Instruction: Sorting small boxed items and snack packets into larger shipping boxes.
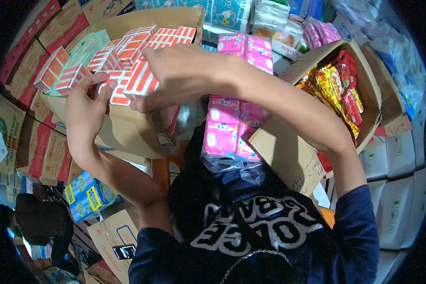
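Note:
My right hand [174,72] reaches across and grips a red-and-white striped pack [141,80], thumb below and fingers over its far side. Beside it, my left hand [87,113] has its thumb and index finger apart at the near left edge of more striped packs [119,88]. Both hands are over an open cardboard carton [127,131] filled with small packs. Orange-and-white packs [53,67] and pale green packs [83,49] fill its left side. My right hand and forearm hide part of the contents.
Plastic-wrapped pink packs [222,133] lie in front of my body. To the right, an open carton [371,88] holds yellow and red packets [335,88]. Stacked cartons [44,152] line the left. A phone [125,251] rests on a carton below left, near another person [44,223].

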Tool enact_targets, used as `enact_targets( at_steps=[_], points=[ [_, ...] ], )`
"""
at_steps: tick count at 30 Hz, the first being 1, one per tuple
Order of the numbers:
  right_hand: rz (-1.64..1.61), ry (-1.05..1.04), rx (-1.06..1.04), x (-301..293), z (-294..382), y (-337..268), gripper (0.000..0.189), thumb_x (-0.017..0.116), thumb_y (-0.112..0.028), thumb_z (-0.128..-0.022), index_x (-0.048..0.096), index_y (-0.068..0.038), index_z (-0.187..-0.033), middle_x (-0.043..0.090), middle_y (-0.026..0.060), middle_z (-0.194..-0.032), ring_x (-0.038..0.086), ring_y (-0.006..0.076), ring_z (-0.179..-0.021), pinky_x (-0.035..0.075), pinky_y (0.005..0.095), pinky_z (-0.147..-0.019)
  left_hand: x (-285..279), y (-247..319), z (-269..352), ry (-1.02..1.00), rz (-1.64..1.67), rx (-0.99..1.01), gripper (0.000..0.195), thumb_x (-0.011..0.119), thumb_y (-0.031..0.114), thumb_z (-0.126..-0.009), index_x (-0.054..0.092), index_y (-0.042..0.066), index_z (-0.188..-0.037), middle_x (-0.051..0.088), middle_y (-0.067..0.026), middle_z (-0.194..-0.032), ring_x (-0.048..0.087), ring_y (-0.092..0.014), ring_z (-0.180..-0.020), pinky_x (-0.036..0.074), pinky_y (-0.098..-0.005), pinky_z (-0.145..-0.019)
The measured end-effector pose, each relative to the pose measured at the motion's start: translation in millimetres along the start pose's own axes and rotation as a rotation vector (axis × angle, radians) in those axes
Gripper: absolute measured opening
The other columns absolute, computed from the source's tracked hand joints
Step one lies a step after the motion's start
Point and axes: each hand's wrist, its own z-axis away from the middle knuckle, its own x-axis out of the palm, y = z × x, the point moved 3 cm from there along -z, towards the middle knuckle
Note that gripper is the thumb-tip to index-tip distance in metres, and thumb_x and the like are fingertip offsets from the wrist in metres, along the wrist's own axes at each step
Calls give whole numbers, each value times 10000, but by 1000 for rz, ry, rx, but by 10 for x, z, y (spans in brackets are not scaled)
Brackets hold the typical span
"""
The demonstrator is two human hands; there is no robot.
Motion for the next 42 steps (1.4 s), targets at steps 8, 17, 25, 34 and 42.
enact_targets(
  at_steps=[8,17,25,34,42],
  points=[
    [-110,66,-2,-101,223,89,1072,632,-743,-811,418,167,-1335,605,349,-1191,611,403,-1151,482,426,-990,96,-125,-146,5,123,171,330,688,223,-956,669,-30,-1167,706,-86,-990,619,-126,-891,503,-295,-778],
    [-196,687,106,-1238,2108,931,507,577,-457,-997,623,-49,-1294,666,147,-1185,639,253,-1106,502,374,-954,-103,640,212,136,288,233,318,588,198,-1026,633,-1,-1270,617,-115,-1293,561,-175,-1169,431,-316,-1019],
    [-283,272,507,-836,3166,1193,373,591,-159,-943,579,-16,-1287,674,103,-1081,645,206,-1025,523,340,-892,185,962,270,163,186,361,248,605,164,-1010,677,-1,-1181,689,-116,-1144,609,-201,-1100,447,-324,-994],
    [281,219,689,261,3602,1272,481,647,-283,-889,567,-34,-1293,616,219,-1193,572,389,-1128,494,494,-942,1435,1596,533,-509,34,607,419,754,104,-838,631,12,-1227,601,-236,-1262,570,-404,-1204,466,-451,-1014],
    [249,216,796,336,3522,1232,548,656,-315,-882,527,-36,-1336,568,214,-1263,534,405,-1150,488,492,-960,1878,1517,437,-364,-8,714,709,850,152,-734,548,84,-1372,484,-209,-1391,530,-416,-1220,464,-470,-1017]
  ],
)
